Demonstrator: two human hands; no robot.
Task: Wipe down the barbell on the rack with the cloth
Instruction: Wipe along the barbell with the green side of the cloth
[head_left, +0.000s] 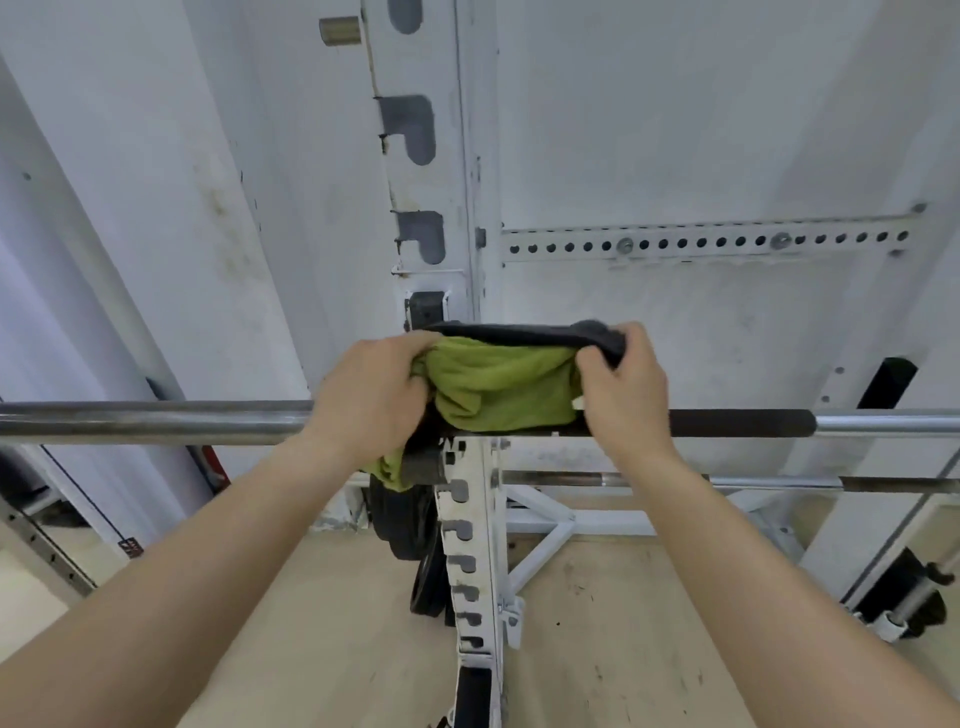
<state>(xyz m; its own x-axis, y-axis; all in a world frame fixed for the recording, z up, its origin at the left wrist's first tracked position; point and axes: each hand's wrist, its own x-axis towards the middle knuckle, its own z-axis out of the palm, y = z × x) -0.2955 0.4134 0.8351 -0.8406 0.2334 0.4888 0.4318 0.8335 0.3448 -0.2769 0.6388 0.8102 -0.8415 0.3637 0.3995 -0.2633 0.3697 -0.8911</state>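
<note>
Cloth (498, 384), green with a dark edge, was held stretched between the left hand (369, 395) and right hand (623, 389), each closed on one end, just above the barbell (156, 422) resting across the white rack upright (470, 519). For a thorough wipe, the cloth would best be draped over the shaft, wrapped round, and drawn along under firm, even pressure.
</note>
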